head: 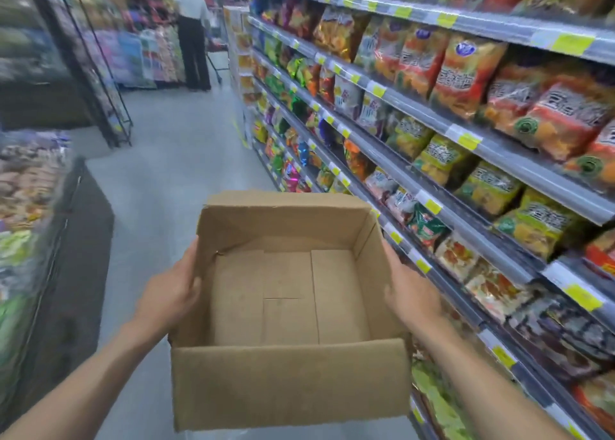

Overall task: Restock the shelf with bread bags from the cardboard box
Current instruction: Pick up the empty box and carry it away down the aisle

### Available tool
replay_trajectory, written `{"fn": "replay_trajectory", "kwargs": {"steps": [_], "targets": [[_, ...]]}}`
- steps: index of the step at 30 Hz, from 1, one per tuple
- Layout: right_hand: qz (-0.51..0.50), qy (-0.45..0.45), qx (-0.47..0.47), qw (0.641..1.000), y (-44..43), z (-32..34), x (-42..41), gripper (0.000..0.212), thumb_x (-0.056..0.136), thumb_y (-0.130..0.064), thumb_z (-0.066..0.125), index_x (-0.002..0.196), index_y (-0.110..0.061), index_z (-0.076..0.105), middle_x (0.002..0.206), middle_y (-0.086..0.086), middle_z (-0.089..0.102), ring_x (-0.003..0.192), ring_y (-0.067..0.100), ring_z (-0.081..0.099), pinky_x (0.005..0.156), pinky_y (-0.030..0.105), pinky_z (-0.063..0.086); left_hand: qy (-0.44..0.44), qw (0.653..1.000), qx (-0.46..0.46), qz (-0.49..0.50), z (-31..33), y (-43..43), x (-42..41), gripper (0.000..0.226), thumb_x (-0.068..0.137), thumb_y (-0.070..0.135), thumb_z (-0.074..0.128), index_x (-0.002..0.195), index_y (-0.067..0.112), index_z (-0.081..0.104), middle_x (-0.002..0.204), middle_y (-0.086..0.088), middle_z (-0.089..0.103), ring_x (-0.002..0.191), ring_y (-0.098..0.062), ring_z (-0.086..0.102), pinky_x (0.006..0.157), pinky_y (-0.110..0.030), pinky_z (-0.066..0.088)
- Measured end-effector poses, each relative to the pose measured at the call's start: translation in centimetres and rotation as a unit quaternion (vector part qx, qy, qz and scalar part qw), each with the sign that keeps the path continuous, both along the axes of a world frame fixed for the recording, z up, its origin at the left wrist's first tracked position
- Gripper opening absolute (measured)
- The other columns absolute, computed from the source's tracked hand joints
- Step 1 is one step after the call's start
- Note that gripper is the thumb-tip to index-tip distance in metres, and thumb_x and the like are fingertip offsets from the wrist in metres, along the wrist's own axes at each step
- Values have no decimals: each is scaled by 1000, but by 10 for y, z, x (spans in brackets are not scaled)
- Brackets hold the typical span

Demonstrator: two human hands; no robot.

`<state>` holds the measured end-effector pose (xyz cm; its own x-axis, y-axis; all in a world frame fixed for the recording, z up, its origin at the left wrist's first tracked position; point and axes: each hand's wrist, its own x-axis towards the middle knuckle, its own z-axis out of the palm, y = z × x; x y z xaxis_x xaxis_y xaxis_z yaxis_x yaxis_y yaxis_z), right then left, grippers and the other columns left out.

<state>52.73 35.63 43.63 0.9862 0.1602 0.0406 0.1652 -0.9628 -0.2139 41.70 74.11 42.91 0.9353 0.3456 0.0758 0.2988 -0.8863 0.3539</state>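
An open brown cardboard box (289, 383) is held up in front of me in the head view, and its inside is bare with no bags in it. My left hand (169, 293) grips the box's left wall. On the opposite wall my right hand (411, 293) holds the box. To my right run the shelves (492, 146), packed with colourful snack and bread bags (466, 73) on several levels, with yellow price tags along the rails.
A grey floor aisle (179, 160) stretches ahead. On the left stands a dark low display bin (76, 240) with packaged goods and a black wire rack (100, 83). A person (193, 30) stands far down the aisle beside a cart.
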Motion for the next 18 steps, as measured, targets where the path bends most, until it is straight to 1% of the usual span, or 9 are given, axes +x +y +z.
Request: {"fn": "replay_trajectory", "kwargs": {"steps": [2, 5, 7, 8, 10, 12, 14, 16, 18], "targets": [[28, 4, -4, 1000, 24, 3, 35, 102, 89, -15, 56, 149, -56, -16, 82, 0, 62, 70, 30, 66, 56, 37, 49, 12, 999, 10, 28, 0, 23, 15, 82, 96, 13, 49, 161, 33, 3, 63, -2, 50, 54, -26, 46, 52, -35, 29], [63, 8, -9, 998, 67, 8, 82, 96, 90, -16, 55, 151, -53, -9, 89, 3, 67, 78, 31, 69, 59, 37, 48, 6, 997, 14, 77, -1, 62, 30, 82, 95, 16, 51, 161, 32, 4, 79, -13, 64, 61, -32, 56, 56, -37, 38], [92, 5, 0, 996, 100, 10, 108, 96, 90, -14, 56, 152, -52, -7, 82, -1, 62, 76, 30, 67, 55, 37, 46, -6, 995, 13, 96, 1, 86, 36, 85, 94, 17, 52, 161, 36, 3, 84, -17, 69, 66, -37, 63, 60, -39, 46], [105, 6, 1, 994, 116, 11, 122, 97, 90, -14, 56, 151, -52, -8, 77, -2, 59, 73, 29, 66, 54, 37, 46, -12, 994, 11, 106, 3, 97, 40, 86, 93, 17, 51, 160, 40, 1, 81, -15, 68, 66, -36, 63, 61, -40, 49], [127, 11, -5, 992, 149, 9, 151, 96, 91, -17, 57, 152, -51, -9, 76, -2, 59, 70, 27, 63, 55, 36, 46, -14, 992, 15, 124, 8, 120, 52, 88, 93, 18, 49, 157, 45, -4, 74, -9, 63, 61, -31, 60, 60, -40, 50], [146, 15, -7, 989, 185, 6, 181, 95, 92, -21, 58, 153, -51, -9, 81, 1, 64, 66, 27, 61, 55, 36, 48, -2, 987, 18, 157, 10, 147, 69, 86, 92, 19, 47, 158, 43, -3, 77, -7, 60, 66, -33, 60, 61, -39, 48], [166, 14, -8, 986, 222, 3, 212, 96, 91, -22, 59, 152, -52, -9, 76, 1, 64, 61, 25, 61, 53, 36, 51, 3, 983, 11, 182, 9, 177, 88, 85, 92, 20, 46, 159, 40, 0, 81, -8, 59, 72, -34, 62, 65, -40, 49], [177, 12, -11, 984, 261, 1, 242, 99, 91, -21, 60, 152, -52, -12, 64, 0, 60, 52, 23, 58, 46, 33, 45, 0, 982, 5, 191, 6, 212, 109, 84, 92, 20, 46, 160, 37, 0, 75, -4, 57, 68, -31, 59, 65, -40, 51], [183, 6, -19, 983, 300, 4, 273, 100, 91, -20, 60, 152, -52, -13, 60, 1, 59, 49, 21, 56, 42, 32, 40, -8, 981, 2, 196, 4, 250, 133, 84, 92, 20, 46, 160, 36, 0, 73, -1, 56, 64, -28, 55, 62, -38, 48]]}}
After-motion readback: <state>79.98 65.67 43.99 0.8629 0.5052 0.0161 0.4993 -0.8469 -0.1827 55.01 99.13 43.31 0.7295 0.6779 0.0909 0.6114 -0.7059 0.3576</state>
